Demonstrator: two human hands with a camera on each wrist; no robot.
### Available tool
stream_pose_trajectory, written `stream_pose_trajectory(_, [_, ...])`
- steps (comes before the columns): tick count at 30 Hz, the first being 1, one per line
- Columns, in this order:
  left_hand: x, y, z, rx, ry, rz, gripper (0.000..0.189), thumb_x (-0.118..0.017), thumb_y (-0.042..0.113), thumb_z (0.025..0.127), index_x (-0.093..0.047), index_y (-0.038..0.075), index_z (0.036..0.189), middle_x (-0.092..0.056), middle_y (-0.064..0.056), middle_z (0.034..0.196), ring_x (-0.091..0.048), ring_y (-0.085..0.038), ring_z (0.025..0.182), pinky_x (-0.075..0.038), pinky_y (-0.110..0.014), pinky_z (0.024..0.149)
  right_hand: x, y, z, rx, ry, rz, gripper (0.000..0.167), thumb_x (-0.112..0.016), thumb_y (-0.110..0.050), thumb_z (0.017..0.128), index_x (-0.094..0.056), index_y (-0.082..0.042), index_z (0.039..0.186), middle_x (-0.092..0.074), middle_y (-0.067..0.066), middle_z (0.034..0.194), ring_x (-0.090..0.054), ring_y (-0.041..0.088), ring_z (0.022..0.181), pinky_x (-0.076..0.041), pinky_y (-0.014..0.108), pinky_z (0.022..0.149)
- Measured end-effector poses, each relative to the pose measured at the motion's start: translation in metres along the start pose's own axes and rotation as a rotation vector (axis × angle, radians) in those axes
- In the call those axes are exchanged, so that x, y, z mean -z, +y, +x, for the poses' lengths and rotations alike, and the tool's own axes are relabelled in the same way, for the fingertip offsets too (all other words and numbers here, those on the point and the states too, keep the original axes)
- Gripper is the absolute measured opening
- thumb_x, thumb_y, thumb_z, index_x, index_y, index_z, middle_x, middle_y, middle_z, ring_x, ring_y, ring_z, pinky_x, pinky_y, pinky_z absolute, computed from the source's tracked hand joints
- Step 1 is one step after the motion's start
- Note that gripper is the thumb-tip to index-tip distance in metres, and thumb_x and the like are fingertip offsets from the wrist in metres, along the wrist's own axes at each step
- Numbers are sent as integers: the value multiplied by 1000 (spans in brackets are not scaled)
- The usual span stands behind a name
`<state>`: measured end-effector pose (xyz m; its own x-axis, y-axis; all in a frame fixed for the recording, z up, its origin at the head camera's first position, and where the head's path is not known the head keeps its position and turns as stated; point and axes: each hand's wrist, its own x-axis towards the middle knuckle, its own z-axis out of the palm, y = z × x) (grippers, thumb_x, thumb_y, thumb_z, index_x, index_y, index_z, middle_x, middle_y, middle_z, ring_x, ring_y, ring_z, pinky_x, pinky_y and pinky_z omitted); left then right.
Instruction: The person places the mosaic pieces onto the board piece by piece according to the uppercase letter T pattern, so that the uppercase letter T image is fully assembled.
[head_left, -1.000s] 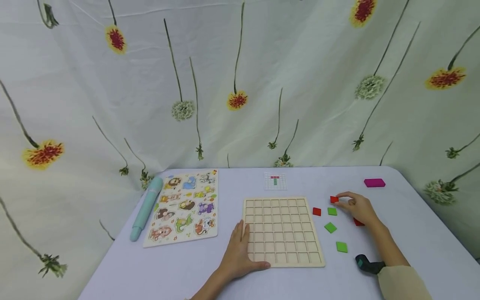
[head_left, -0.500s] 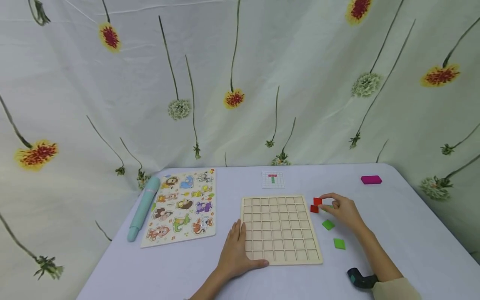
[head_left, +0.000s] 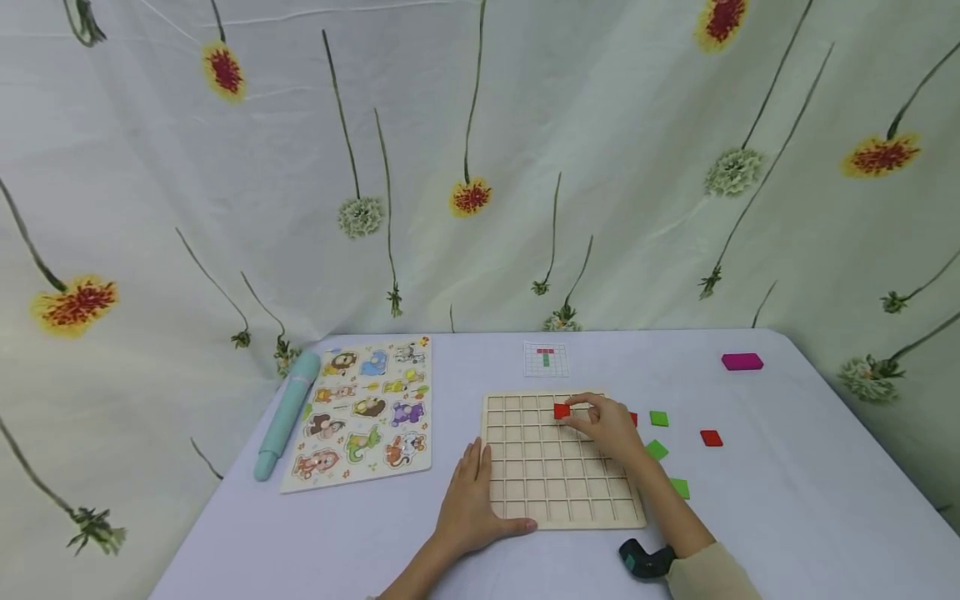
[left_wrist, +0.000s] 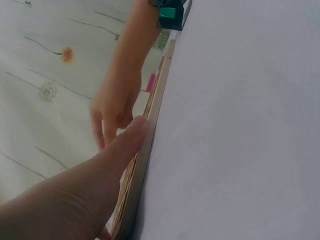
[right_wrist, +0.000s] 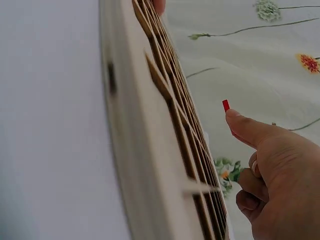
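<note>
Clock set on ctr of grid board (head_left: 551,492), head view, 12 = away from person. Board flat on white-clothed bench (head_left: 315,550).

L hand (head_left: 472,508) at 8 o'clock, fingers extended, nothing gripped; fingers along board's 9 o'clock side, thumb along near edge, approx 7. L wrist view: thumb tip on board edge.

R hand (head_left: 611,429) over board's 1–2 o'clock part, thumb + index pinching red tile (head_left: 561,411). Tile above far rows, abt 12; can't tell if touching board. R wrist view: tile seen nearly edge-on at thumb tip. Blk wrist device (head_left: 645,560) on R forearm, abt 5, next to pale sleeve (head_left: 708,575).

Loose pcs off board: second red tile (head_left: 634,419) at 2, mostly hidden by R hand; far green tile (head_left: 658,418) at 2; middle green tile (head_left: 656,449) at 3; near green tile (head_left: 681,488) between 3 & 4, partly behind forearm; third red tile (head_left: 711,438) at 3, farther out.

Gridded card (head_left: 546,360) at 12, beyond board, w/ red + green T. Magenta block (head_left: 742,362) at 2, well apart. Animal puzzle (head_left: 352,425) betw 9 & 10; teal tube (head_left: 287,417) just beside it, outer side. Flowered cloth (head_left: 420,167) hangs behind bench.
</note>
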<state>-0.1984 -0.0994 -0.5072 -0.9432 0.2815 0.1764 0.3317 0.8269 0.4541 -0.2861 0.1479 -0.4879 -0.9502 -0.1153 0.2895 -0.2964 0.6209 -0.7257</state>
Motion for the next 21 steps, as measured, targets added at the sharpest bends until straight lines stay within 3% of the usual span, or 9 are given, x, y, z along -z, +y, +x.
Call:
stream_pose_trajectory(8, [-1, -1, 0, -7, -5, 5, 128, -64, 78, 55, -26, -8, 141, -15, -25, 149, -13, -37, 137, -20, -49, 108, -31, -14, 11, 26, -10, -55, 34, -75, -35, 76, -69, -16, 103, -32, -6, 47, -22, 7, 43, -19, 20, 39])
stream_pose_trajectory(21, [-1, -2, 0, -13, -11, 22, 127, -64, 78, 56, -26, -8, 141, -16, -24, 149, -14, -36, 137, -20, -48, 109, -41, -17, 16, 19, -69, -117, 32, -73, -38, 78, -69, -19, 103, -36, -7, 47, -26, 8, 43, -21, 23, 39])
